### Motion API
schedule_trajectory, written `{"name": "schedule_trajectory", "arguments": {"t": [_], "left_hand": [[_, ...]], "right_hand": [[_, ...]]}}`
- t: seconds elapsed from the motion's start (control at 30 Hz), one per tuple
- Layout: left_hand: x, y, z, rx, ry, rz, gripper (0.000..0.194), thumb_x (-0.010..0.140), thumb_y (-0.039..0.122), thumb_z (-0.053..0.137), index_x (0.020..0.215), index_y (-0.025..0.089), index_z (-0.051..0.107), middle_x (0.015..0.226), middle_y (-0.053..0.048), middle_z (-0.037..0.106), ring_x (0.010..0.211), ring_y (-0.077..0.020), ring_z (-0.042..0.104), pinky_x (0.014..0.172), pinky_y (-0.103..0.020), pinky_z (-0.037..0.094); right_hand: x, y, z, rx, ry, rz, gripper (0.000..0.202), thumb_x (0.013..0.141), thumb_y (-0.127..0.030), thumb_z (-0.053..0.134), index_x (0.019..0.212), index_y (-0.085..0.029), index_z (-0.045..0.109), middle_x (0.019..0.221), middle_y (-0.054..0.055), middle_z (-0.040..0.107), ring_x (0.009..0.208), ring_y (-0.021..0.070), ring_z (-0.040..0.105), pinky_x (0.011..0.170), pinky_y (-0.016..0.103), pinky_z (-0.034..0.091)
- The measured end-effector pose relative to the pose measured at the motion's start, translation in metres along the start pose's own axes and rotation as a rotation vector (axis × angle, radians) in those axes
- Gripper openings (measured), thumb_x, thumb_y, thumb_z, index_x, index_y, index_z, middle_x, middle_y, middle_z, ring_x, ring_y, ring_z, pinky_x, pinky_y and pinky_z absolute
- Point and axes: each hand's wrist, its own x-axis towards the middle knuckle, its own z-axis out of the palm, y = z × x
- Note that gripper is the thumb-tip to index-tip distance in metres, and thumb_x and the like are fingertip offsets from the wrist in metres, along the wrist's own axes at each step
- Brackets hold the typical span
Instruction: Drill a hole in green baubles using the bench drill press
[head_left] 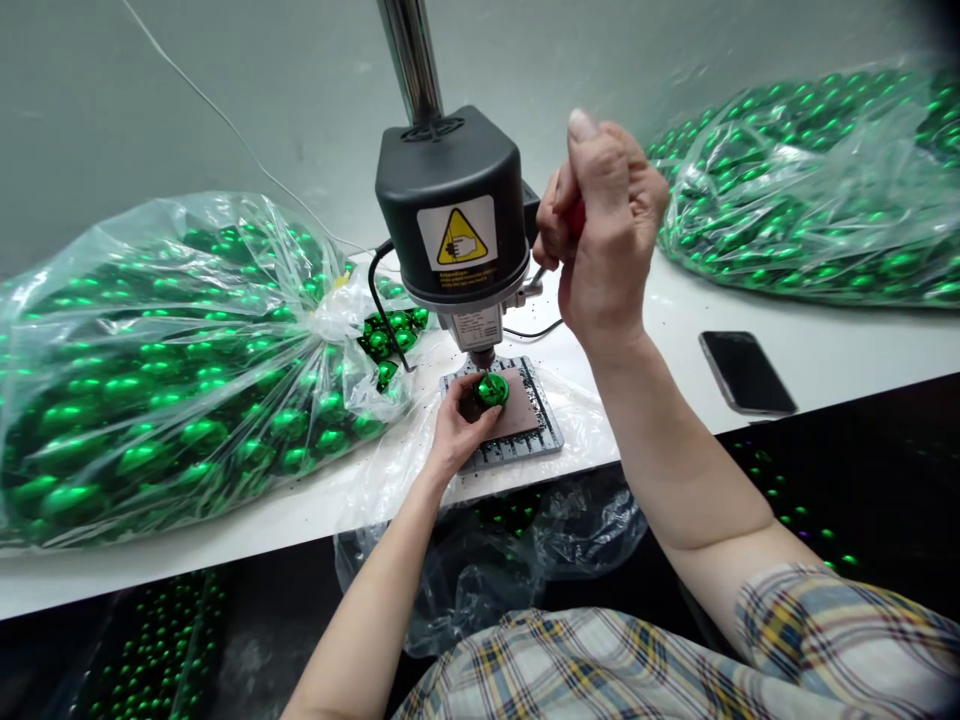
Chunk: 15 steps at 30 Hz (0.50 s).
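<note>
A black drill press (454,200) stands on the white table with its chuck (482,357) pointing down. Under the chuck, my left hand (459,415) grips a shiny green ball (493,390) between thumb and fingers. The ball rests on a brownish square plate (521,405) lying on the slotted metal base (551,425), and dark shavings are scattered there. My right hand (611,205) is raised beside the drill head, its fingers wrapped round a red-knobbed lever (574,217) that is mostly hidden. Whether the drill tip touches the ball I cannot tell.
A large clear bag of green balls (172,380) fills the left side, tied near the press. Another such bag (817,190) lies at the back right. A phone (748,372) lies on the table (667,375). Clear plastic film (480,570) hangs over the front edge.
</note>
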Motion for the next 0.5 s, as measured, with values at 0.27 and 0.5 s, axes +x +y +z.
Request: {"name": "schedule_trajectory", "arguments": {"t": [0.27,0.5], "left_hand": [[-0.002,0.002,0.007,0.078,0.143,-0.036,0.037,0.075,0.033,0.081,0.102,0.022,0.058,0.111,-0.008,0.068,0.108,-0.0250,0.065,0.101,-0.043,0.050],[-0.069,0.005,0.046,0.232,0.097,0.246,0.023,0.082,0.024,0.070,0.071,0.027,0.050,0.076,-0.006,0.057,0.092,-0.0299,0.060,0.101,-0.053,0.045]], "right_hand": [[-0.002,-0.005,0.001,0.009,0.010,0.009,0.054,0.094,-0.064,0.052,0.062,-0.024,0.035,0.049,-0.005,0.033,0.040,0.0080,0.029,0.038,0.028,0.024],[-0.004,-0.011,0.004,0.017,0.018,0.021,0.053,0.098,-0.059,0.050,0.061,-0.025,0.034,0.050,-0.004,0.033,0.042,0.0090,0.028,0.039,0.030,0.025]]}}
